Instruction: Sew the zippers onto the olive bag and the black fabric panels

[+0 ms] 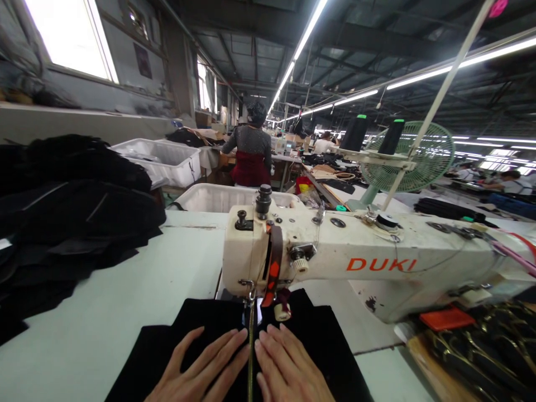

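Black fabric point(188, 315) lies under the needle end of a white sewing machine point(318, 251) marked DUKI. A gold-toothed zipper point(250, 357) runs down the middle of the cloth, in line with the presser foot point(251, 301). Flat on the fabric, just left of the zipper, rests my left hand point(205, 365), fingers stretched out and thumb spread. My right hand point(288, 363) lies flat on the other side, its fingertips close to the zipper and the foot. Neither hand is wrapped round anything. The fabric's lower edge is out of view.
A tall pile of black cloth pieces point(84, 206) covers the table's left side. Gold-edged black zippers point(489, 357) and an orange-red item point(447, 317) lie at right. White bins point(167, 159), a green fan point(431, 156), thread cones point(355, 133) and a seated person point(253, 148) are beyond.
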Demonstrator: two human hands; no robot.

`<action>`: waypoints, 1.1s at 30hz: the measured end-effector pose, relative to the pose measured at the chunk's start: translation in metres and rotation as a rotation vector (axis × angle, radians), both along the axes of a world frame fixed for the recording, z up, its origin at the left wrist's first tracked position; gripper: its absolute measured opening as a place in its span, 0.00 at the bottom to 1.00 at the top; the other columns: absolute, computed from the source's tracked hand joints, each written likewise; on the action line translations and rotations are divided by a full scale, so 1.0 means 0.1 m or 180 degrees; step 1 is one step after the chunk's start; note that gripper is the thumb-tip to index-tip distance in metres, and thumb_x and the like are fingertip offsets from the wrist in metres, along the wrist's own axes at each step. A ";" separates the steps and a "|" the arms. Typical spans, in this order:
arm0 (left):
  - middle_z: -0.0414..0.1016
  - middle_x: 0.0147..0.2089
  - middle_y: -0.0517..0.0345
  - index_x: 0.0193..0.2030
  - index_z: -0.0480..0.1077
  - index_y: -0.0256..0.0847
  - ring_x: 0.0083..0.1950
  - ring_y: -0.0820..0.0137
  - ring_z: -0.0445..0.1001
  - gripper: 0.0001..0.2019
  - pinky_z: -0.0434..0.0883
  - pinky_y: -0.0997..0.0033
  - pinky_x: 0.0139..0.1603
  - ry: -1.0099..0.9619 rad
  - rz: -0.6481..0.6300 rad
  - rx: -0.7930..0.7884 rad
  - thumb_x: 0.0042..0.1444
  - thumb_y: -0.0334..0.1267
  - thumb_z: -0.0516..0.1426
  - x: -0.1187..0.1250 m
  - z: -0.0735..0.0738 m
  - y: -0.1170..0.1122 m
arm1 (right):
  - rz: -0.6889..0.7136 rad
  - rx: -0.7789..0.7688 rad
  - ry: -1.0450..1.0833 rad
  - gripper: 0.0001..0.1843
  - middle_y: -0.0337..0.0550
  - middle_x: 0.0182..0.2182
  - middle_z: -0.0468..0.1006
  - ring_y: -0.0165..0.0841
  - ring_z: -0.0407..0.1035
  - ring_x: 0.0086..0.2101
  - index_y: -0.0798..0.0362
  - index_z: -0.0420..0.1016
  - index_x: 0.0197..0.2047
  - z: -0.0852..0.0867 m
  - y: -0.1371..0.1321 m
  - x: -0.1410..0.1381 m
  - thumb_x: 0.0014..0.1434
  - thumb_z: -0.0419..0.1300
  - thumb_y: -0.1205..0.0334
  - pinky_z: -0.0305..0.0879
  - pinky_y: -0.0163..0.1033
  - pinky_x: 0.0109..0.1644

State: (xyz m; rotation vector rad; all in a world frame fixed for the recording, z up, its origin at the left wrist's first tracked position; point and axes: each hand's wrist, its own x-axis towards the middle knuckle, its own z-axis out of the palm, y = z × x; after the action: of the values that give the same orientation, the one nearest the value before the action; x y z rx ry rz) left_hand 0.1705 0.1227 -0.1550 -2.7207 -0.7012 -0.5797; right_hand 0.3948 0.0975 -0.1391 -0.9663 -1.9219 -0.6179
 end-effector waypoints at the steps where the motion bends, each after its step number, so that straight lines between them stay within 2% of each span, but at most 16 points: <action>1: 0.65 0.68 0.59 0.74 0.50 0.46 0.64 0.67 0.69 0.26 0.55 0.67 0.70 0.0007 0.0005 0.0014 0.70 0.32 0.44 0.00 0.00 0.01 | -0.0011 -0.0016 -0.0024 0.19 0.38 0.37 0.85 0.31 0.80 0.39 0.54 0.81 0.40 0.00 0.00 0.00 0.71 0.48 0.63 0.69 0.31 0.57; 6: 0.64 0.69 0.59 0.73 0.52 0.45 0.65 0.67 0.67 0.26 0.56 0.67 0.69 0.0072 0.0004 0.0070 0.69 0.31 0.43 0.00 0.03 0.00 | -0.0067 -0.0120 -0.0250 0.18 0.39 0.37 0.84 0.35 0.80 0.38 0.55 0.79 0.41 0.05 -0.04 0.05 0.70 0.48 0.64 0.78 0.34 0.47; 9: 0.64 0.69 0.60 0.72 0.53 0.45 0.65 0.68 0.66 0.25 0.56 0.67 0.69 0.0151 0.0047 0.0079 0.69 0.32 0.44 0.00 0.10 -0.02 | -0.0021 -0.0384 -0.0647 0.17 0.41 0.40 0.84 0.36 0.80 0.39 0.57 0.78 0.47 0.12 -0.06 0.09 0.69 0.48 0.66 0.79 0.36 0.45; 14: 0.71 0.64 0.58 0.72 0.55 0.45 0.64 0.67 0.68 0.25 0.51 0.63 0.71 0.0105 0.0117 0.0017 0.69 0.35 0.46 0.01 0.22 -0.06 | -0.0037 -0.0645 -0.0620 0.16 0.44 0.38 0.83 0.38 0.79 0.37 0.54 0.76 0.51 0.16 -0.05 0.08 0.63 0.52 0.68 0.80 0.38 0.40; 18: 0.70 0.65 0.56 0.72 0.54 0.43 0.64 0.65 0.68 0.29 0.49 0.63 0.73 0.0112 0.0067 -0.0169 0.64 0.36 0.52 0.01 0.21 -0.07 | -0.0045 -0.0836 -0.0560 0.19 0.44 0.39 0.81 0.39 0.77 0.36 0.52 0.75 0.52 0.14 -0.04 0.06 0.58 0.55 0.69 0.80 0.40 0.36; 21: 0.67 0.67 0.57 0.73 0.52 0.44 0.67 0.65 0.65 0.34 0.45 0.58 0.74 0.0156 0.0151 -0.0155 0.59 0.30 0.53 0.00 0.16 -0.08 | -0.0045 -0.1005 -0.0573 0.19 0.43 0.40 0.81 0.40 0.77 0.35 0.51 0.74 0.52 0.16 -0.05 0.05 0.57 0.56 0.69 0.80 0.42 0.33; 23: 0.64 0.69 0.56 0.73 0.51 0.46 0.68 0.64 0.63 0.37 0.47 0.53 0.73 0.0149 0.0225 -0.0177 0.57 0.28 0.52 0.00 0.16 -0.09 | -0.0039 -0.1093 -0.0592 0.18 0.43 0.40 0.81 0.40 0.76 0.35 0.50 0.74 0.52 0.20 -0.06 0.06 0.57 0.57 0.68 0.80 0.42 0.34; 27: 0.59 0.71 0.47 0.74 0.46 0.45 0.69 0.55 0.62 0.41 0.60 0.43 0.66 0.0229 0.0141 -0.0607 0.55 0.37 0.58 0.02 0.31 -0.13 | -0.0031 -0.1202 -0.0651 0.17 0.43 0.44 0.80 0.41 0.76 0.40 0.50 0.74 0.53 0.27 -0.04 0.07 0.60 0.58 0.66 0.80 0.44 0.41; 30: 0.56 0.72 0.44 0.74 0.47 0.45 0.70 0.48 0.59 0.47 0.62 0.37 0.63 0.0143 0.0305 -0.0982 0.48 0.39 0.63 0.05 0.47 -0.12 | -0.0142 -0.1152 -0.0702 0.17 0.44 0.47 0.80 0.43 0.77 0.44 0.49 0.73 0.55 0.28 0.03 0.09 0.63 0.58 0.64 0.80 0.47 0.45; 33: 0.55 0.72 0.43 0.74 0.49 0.46 0.70 0.46 0.57 0.47 0.63 0.37 0.62 0.0045 0.0382 -0.1140 0.47 0.38 0.63 0.08 0.56 -0.07 | -0.0207 -0.1050 -0.0739 0.17 0.47 0.50 0.80 0.45 0.77 0.46 0.49 0.73 0.57 0.23 0.11 0.10 0.66 0.56 0.62 0.79 0.50 0.48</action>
State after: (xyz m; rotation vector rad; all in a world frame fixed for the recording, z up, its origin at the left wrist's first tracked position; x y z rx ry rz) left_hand 0.1789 0.1153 -0.0986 -2.9724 -1.0458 -0.4417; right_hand 0.4049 0.1089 -0.1164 -1.2097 -2.2541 -0.4737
